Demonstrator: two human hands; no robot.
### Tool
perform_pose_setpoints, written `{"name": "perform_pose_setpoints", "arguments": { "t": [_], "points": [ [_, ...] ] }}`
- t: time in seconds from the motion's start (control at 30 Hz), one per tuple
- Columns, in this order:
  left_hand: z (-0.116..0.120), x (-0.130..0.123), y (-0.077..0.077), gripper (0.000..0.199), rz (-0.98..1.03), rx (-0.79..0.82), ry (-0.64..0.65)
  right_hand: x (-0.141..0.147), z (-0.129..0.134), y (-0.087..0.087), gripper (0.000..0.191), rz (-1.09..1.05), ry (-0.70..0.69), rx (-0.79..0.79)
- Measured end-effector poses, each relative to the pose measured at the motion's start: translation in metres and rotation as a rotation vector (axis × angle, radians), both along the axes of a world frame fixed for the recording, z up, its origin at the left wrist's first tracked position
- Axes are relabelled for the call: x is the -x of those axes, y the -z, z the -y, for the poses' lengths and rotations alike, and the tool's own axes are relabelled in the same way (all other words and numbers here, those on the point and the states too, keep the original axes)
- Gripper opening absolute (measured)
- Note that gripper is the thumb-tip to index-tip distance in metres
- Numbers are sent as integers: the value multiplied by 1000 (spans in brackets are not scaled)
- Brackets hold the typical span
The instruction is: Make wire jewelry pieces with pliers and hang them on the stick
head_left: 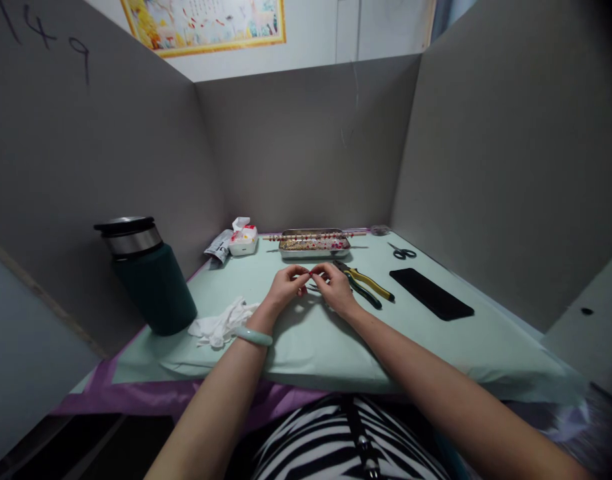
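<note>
My left hand (287,285) and my right hand (332,285) meet fingertip to fingertip just above the green tabletop cover. Both are closed in a pinch on a small red bead-like piece (311,274), too tiny to make out fully. Beneath the fingers, a thin metallic item (313,288) is partly hidden by my right hand. Pliers (369,285) with yellow and dark green handles lie just right of my right hand. Behind both hands stands a metal tray (315,253) of small gold and red pieces, with a beaded stick (316,236) resting across it.
A dark green bottle (156,287) stands at left beside crumpled white tissue (223,323). Further back are a tissue pack (243,241) and a silvery pouch (219,247). Scissors (402,252) and a black phone-like slab (431,293) lie right. Grey partitions (306,153) enclose the table.
</note>
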State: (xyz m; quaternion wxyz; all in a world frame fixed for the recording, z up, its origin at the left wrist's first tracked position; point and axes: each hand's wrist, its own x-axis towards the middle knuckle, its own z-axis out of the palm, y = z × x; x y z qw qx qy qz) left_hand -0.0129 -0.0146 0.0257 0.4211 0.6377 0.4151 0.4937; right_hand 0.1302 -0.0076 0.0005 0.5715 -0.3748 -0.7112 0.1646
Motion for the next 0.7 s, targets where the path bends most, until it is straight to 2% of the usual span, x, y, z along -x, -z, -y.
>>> {"name": "perform_pose_setpoints", "arguments": {
  "t": [0.23, 0.37, 0.5, 0.7],
  "points": [
    [3, 4, -1, 28, 64, 115, 65, -2, 0, 1, 12, 28, -8, -57],
    [1, 4, 1, 29, 138, 126, 33, -1, -2, 4, 19, -7, 45, 57],
    [1, 2, 0, 29, 83, 108, 10, 1, -7, 7, 23, -72, -48, 182],
    [3, 2, -2, 28, 10, 111, -12, 0, -9, 9, 20, -67, -64, 194]
  ]
}}
